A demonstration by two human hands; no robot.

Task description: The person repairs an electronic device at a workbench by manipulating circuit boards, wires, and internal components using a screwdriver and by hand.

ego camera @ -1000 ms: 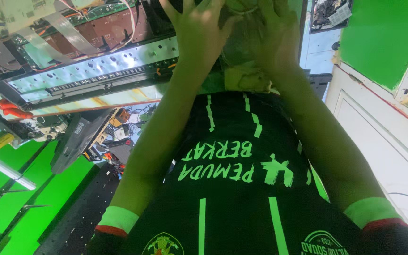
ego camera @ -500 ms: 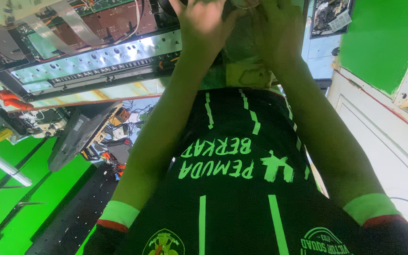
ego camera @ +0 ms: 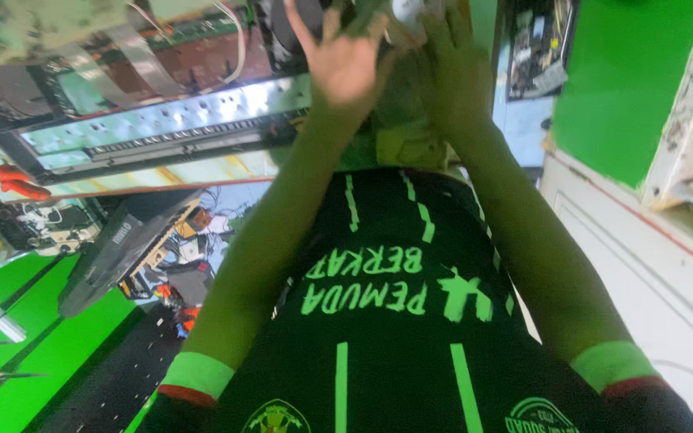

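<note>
Both hands are raised together at the top edge of the head view, working at a small pale object (ego camera: 407,10) that is mostly cut off by the frame; what it is cannot be told. The left hand (ego camera: 346,64) has its fingers spread and its palm toward the object, touching or nearly touching it. The right hand (ego camera: 452,68) lies against the object from the other side, fingers pointing up; whether either hand actually grips it cannot be told. Directly below the hands and between the forearms sits a yellow-green bundle (ego camera: 399,136), and below that the person's black shirt with green stripes (ego camera: 395,321). Left of the left hand runs a long metal strip with rows of small holes (ego camera: 162,120), with circuit boards and ribbon cables (ego camera: 122,64) beyond it. Farther left lies an orange-handled tool (ego camera: 18,183). Right of the right hand stand a green wall (ego camera: 627,80) and a white panelled surface (ego camera: 651,265).
</note>
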